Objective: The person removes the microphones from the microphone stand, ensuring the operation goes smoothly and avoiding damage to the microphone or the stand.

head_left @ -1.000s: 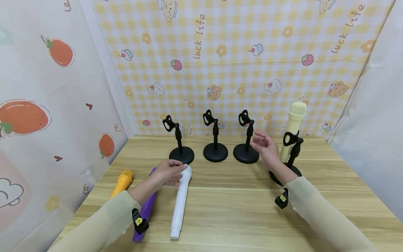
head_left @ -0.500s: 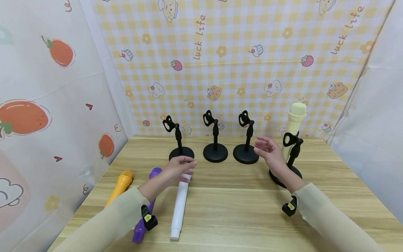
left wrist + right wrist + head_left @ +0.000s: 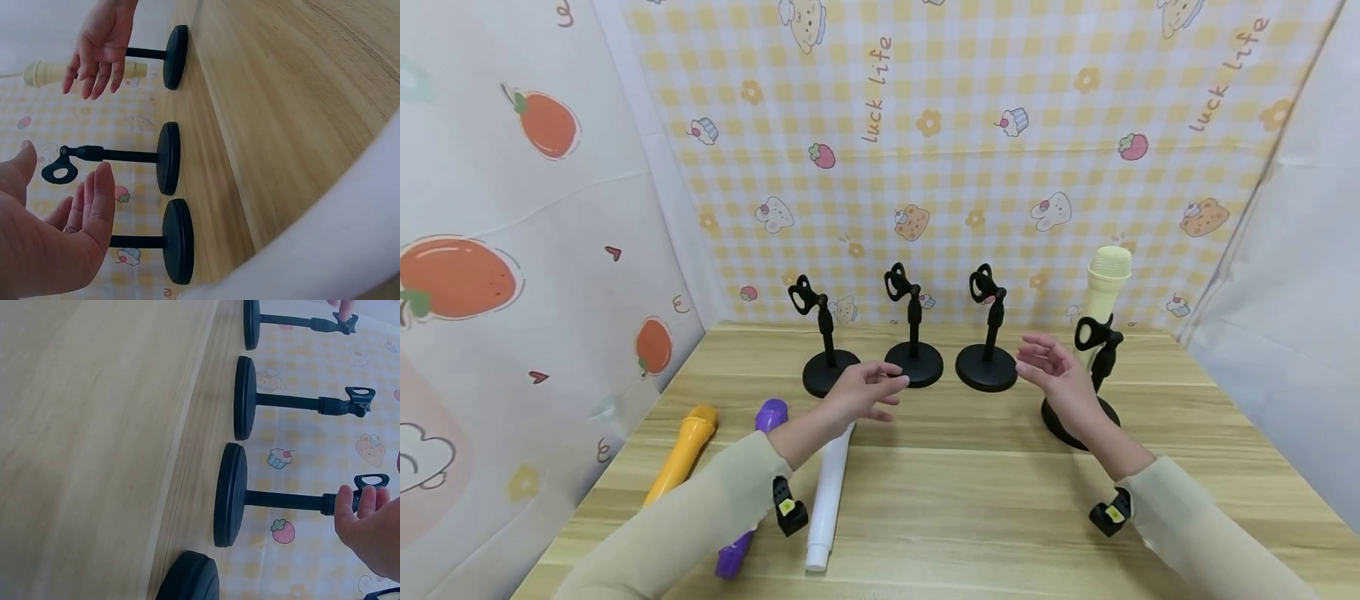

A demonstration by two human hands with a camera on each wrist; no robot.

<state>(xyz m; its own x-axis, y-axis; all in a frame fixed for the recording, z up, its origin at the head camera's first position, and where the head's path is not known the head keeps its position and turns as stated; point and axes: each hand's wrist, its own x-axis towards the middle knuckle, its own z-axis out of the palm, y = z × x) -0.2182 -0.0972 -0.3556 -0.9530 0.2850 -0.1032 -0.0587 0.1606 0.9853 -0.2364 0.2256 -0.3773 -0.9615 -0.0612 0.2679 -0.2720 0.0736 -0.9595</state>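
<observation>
My left hand (image 3: 861, 396) hovers above the head end of a white microphone (image 3: 829, 500), hiding that end, with its fingers loosely spread and holding nothing. My right hand (image 3: 1060, 379) hangs in the air between the third microphone stand (image 3: 987, 367) and the rightmost stand (image 3: 1103, 358), its fingers relaxed and free of any object. A pale yellow microphone (image 3: 1105, 283) stands upright at the rightmost stand, partly covered by the clip and my hand. In the left wrist view, both the left hand (image 3: 69, 244) and the right hand (image 3: 103, 47) show bare palms.
A purple microphone (image 3: 771, 415) and an orange microphone (image 3: 685, 450) lie on the wooden table (image 3: 970, 517) at the left. Two more black stands, one at the left (image 3: 827, 371) and one in the middle (image 3: 913, 362), have bare clips. A checked cloth (image 3: 925, 183) hangs behind.
My left hand has moved right across the white microphone's head, uncovering the purple microphone's head. My right hand has drawn slightly right and back from the third stand.
</observation>
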